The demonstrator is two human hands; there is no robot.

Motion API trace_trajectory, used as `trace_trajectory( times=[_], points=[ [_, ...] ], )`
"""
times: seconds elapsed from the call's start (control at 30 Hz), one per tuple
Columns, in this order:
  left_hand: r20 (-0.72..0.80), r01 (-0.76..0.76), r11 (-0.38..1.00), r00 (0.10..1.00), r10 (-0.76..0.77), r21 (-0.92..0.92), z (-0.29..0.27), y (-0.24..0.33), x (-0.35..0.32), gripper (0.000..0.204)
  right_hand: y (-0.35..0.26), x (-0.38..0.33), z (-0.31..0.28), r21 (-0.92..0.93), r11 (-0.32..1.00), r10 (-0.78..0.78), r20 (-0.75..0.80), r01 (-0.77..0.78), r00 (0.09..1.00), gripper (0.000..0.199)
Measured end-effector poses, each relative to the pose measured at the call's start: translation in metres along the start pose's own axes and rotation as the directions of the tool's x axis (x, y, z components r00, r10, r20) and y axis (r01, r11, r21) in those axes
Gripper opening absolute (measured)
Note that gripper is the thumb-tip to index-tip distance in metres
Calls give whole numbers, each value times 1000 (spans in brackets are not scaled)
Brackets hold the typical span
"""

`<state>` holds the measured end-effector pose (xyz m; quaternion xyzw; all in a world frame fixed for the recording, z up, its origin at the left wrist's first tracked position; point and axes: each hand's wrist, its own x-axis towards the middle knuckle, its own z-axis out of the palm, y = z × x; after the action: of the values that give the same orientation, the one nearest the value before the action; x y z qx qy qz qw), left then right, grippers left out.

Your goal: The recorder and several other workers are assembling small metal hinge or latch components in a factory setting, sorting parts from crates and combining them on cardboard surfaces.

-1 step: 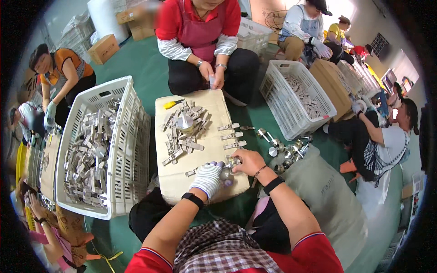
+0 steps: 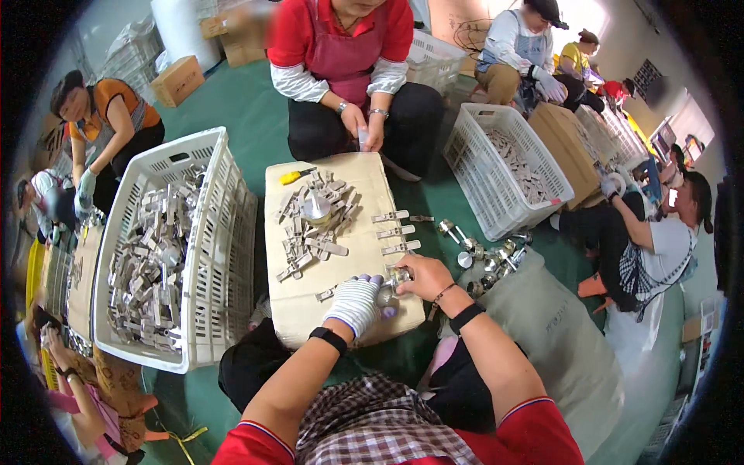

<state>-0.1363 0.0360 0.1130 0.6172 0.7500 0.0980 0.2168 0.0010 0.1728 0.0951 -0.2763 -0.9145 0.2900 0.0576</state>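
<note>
My left hand (image 2: 353, 308), in a white striped glove, is closed at the near right of a beige padded work surface (image 2: 310, 302). Its fingers meet a shiny, clear-ended cylindrical piece (image 2: 388, 299). My bare right hand (image 2: 425, 277) pinches a small metal fitting (image 2: 398, 274) right beside it; whether the two pieces are joined I cannot tell. One metal clip (image 2: 325, 294) lies by my left fingers. Three more clips sit in a row along the right edge, among them a middle clip (image 2: 396, 231). A heap of clips (image 2: 335, 203) surrounds a clear round container (image 2: 315, 208).
A yellow cutter (image 2: 295, 176) lies at the far left corner. White crates of clips stand left (image 2: 221, 232) and right (image 2: 508, 174). Metal cylinders (image 2: 488, 260) rest beside a pale sack (image 2: 542, 325). Opposite sits a person in a red apron (image 2: 341, 58); several others work around.
</note>
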Motion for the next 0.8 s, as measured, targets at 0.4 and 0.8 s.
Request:
trace_trajectory(
  times=[0.4,0.8],
  points=[
    [37,-44,997,998,47,-64,9,-15,27,57,6,12,3,125,990,60,-5,-59,998,46],
    [24,-56,998,998,56,-12,-2,-11,38,64,34,39,-2,176,978,84,155,-111,984,46]
  ],
)
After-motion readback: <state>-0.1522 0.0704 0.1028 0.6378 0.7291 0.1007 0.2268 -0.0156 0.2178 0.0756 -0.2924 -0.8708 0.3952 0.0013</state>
